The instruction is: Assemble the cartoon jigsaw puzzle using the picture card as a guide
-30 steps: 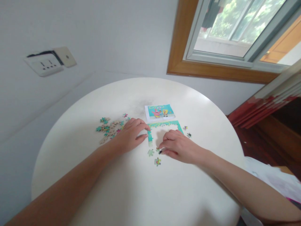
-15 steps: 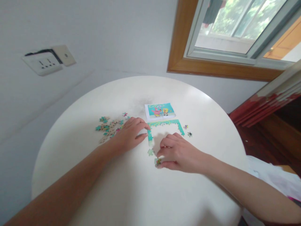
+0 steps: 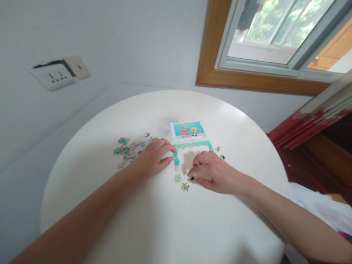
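Note:
A partly joined jigsaw border (image 3: 192, 145), teal with pale ends, lies on the white round table (image 3: 154, 227). My left hand (image 3: 157, 157) rests at its left side, thumb and forefinger apart, fingertips at the teal edge. Between the thumb and fingers of my right hand (image 3: 211, 172) is a small puzzle piece (image 3: 192, 178) with a black spot. Just below the border's left strip lies a pale green piece (image 3: 177, 178), apart from it. Nearer to me is a piece with yellow and pink marks (image 3: 185, 187). Above the border sits the reference picture card (image 3: 189, 131).
A heap of loose puzzle pieces (image 3: 129, 150) spreads left of my left hand, partly hidden by it. Two loose pieces (image 3: 222, 157) lie right of the border. Beyond the table are a wall socket (image 3: 56, 76), a wood-framed window (image 3: 261, 81) and a red-and-white curtain (image 3: 302, 124).
My right hand has left the yellow-marked piece lying on the table and moved slightly up and right, now pinching the black-spotted piece. My left hand stays at the border.

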A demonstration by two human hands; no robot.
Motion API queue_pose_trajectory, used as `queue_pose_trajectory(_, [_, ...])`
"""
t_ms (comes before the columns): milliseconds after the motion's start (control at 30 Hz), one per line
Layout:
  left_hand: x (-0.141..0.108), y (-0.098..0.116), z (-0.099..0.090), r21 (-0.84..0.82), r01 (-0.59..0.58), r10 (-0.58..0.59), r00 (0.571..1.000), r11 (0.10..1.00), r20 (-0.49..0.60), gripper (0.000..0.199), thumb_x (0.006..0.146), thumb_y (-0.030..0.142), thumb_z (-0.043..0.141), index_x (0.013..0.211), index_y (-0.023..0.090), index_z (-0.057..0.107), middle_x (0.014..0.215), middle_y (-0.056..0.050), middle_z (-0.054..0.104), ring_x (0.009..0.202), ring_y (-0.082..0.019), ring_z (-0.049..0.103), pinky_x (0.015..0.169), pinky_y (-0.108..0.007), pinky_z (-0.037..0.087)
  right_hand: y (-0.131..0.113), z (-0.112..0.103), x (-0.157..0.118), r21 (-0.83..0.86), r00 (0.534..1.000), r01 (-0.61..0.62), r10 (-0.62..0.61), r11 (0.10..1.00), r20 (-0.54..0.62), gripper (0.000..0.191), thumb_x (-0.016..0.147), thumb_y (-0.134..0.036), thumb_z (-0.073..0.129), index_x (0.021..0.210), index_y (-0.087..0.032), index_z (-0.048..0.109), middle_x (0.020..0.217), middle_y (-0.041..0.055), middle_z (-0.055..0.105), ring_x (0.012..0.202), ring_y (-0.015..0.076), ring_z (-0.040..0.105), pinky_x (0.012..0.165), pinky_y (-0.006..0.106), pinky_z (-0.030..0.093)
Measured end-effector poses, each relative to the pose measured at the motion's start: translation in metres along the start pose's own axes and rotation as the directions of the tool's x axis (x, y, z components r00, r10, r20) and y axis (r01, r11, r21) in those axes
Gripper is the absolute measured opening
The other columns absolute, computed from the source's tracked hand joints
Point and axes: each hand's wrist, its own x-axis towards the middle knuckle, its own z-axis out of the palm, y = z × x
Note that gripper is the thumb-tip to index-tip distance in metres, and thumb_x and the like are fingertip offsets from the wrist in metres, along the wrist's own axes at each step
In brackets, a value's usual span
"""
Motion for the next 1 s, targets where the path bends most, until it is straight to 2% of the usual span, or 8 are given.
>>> queue_pose_trajectory(167, [0.0,-0.001,0.001,-0.006,-0.015,0.015,1.0,1.0,-0.017,0.019,0.087,0.023,0.05,0.104,0.021,0.059,0.107,-0.006,0.056,0.104,-0.024,0.048,0.096,-0.039,0.038,0.013,-0.002,-0.001,-0.077,0.994,-0.105,0.105,0.991,-0.012,0.022,0.09,-0.035,0.059,0.107,-0.024,0.069,0.102,0.0076,0.06,0.098,0.0228,0.051,0.082,0.037,0.035])
queue_pose_trajectory(400, [0.0,-0.002,0.002,0.018,-0.027,0.028,0.999,0.999,-0.02,0.019,0.088,0.023,0.051,0.104,0.02,0.06,0.106,-0.006,0.056,0.104,-0.024,0.048,0.095,-0.038,0.038,0.011,-0.001,-0.001,-0.06,0.998,-0.062,0.063,0.996,0.014,0.019,0.092,-0.026,0.055,0.105,-0.025,0.069,0.104,0.0062,0.061,0.098,0.0209,0.052,0.083,0.035,0.036])
queue_pose_trajectory(700, [0.0,-0.001,0.001,-0.001,-0.013,0.013,1.0,1.0,-0.008,0.019,0.087,0.023,0.051,0.104,0.021,0.06,0.106,-0.005,0.057,0.105,-0.024,0.048,0.095,-0.038,0.038,0.021,-0.004,-0.005,-0.086,0.992,-0.122,0.123,0.989,-0.002,0.017,0.087,-0.022,0.061,0.101,-0.024,0.07,0.103,0.0058,0.062,0.098,0.021,0.053,0.084,0.036,0.037])
queue_pose_trajectory(1000, [0.0,0.001,-0.001,-0.001,0.001,-0.001,1.0,1.0,0.008,0.02,0.087,0.023,0.05,0.105,0.021,0.06,0.107,-0.005,0.057,0.104,-0.024,0.048,0.095,-0.039,0.038,0.022,-0.011,-0.006,-0.059,0.996,-0.093,0.093,0.994,0.001,0.017,0.087,-0.017,0.059,0.096,-0.023,0.071,0.1,0.0058,0.063,0.095,0.0195,0.055,0.084,0.034,0.038])
